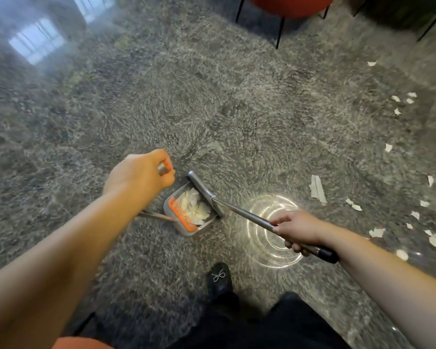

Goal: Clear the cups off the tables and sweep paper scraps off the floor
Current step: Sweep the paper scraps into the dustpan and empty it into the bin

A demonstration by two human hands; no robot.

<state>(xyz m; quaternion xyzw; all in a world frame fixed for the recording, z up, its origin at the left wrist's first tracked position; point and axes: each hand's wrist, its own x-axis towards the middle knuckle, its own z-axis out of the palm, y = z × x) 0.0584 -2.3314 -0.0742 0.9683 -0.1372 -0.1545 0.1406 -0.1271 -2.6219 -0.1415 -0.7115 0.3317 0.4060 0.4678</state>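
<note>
At six o'clock of the grey marbled floor (212, 96), the sweeping step is under way: the left hand (139, 175) has its fingers curled round the top of the dustpan (186, 210) handle, and the right hand (297, 229) grips the broom (237, 210) shaft, its head resting at the pan's mouth. White crumpled scraps already lie inside the pan. Loose paper scraps (317, 190) still litter the floor from two to four o'clock, well apart from the pan, so the next move likely calls for carrying both tools that way.
</note>
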